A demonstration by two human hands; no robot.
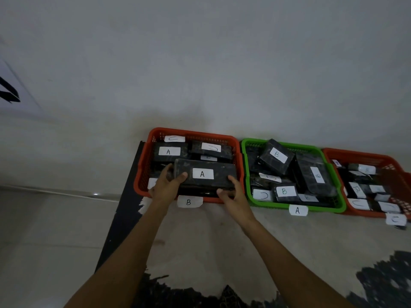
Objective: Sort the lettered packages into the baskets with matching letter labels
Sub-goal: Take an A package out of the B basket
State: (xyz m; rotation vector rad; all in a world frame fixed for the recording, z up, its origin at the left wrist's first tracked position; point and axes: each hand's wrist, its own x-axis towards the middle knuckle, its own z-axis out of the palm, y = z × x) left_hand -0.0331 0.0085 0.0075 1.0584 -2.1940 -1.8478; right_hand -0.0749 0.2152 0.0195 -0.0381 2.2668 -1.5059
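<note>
Along the far wall, on the floor (200,236), three baskets sit side by side: the red basket labelled B (142,174) on the left, the green basket labelled A (246,174) in the middle, and a second red basket labelled C (360,153) on the right, all holding mixed black packages. Your package marked A (204,174) lies on top of the pile at the near side of the B basket, so it belongs one basket to the right. Your left hand (166,185) grips its left end, thumb on top and fingers curled behind; your right hand (231,192) holds the near right corner, fingers wrapped underneath.

The A basket looks crowded, with a B package (275,156) propped up at a tilt. If you drop yours onto that heap, it could slide off or tip the tilted one over the rim. The wrap looks slick, so a loose grip during the carry could let it slip.
</note>
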